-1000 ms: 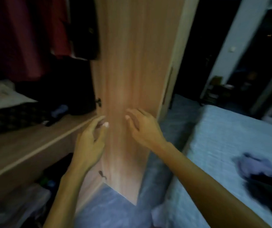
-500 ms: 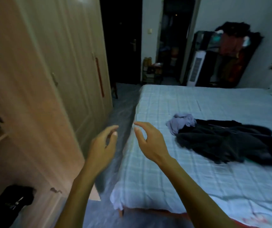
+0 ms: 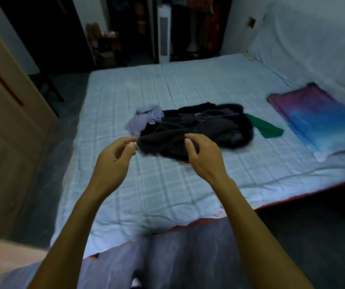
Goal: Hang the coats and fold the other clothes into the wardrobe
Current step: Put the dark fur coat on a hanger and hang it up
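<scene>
A crumpled black coat (image 3: pixel 196 128) lies in the middle of the bed (image 3: pixel 146 195). A pale lilac garment (image 3: pixel 144 118) is bunched against its left side, and a green garment (image 3: pixel 268 129) sticks out on its right. My left hand (image 3: pixel 115 161) hovers just short of the coat's near left edge, fingers loosely curled and holding nothing. Over the coat's near edge my right hand (image 3: pixel 203 157) hangs in the same loose way, also holding nothing. The wardrobe door (image 3: pixel 6 122) shows at the left edge.
A purple and blue folded blanket (image 3: pixel 321 117) lies on the bed's right side near a white pillow (image 3: pixel 313 44). A dark doorway, a white tower fan (image 3: pixel 164 32) and hanging clothes stand beyond the bed. Grey floor runs between wardrobe and bed.
The view has swung from the open wardrobe to the bed. Both hands have moved with it, from the wardrobe door to just over the black coat. Neither hand has taken hold of anything.
</scene>
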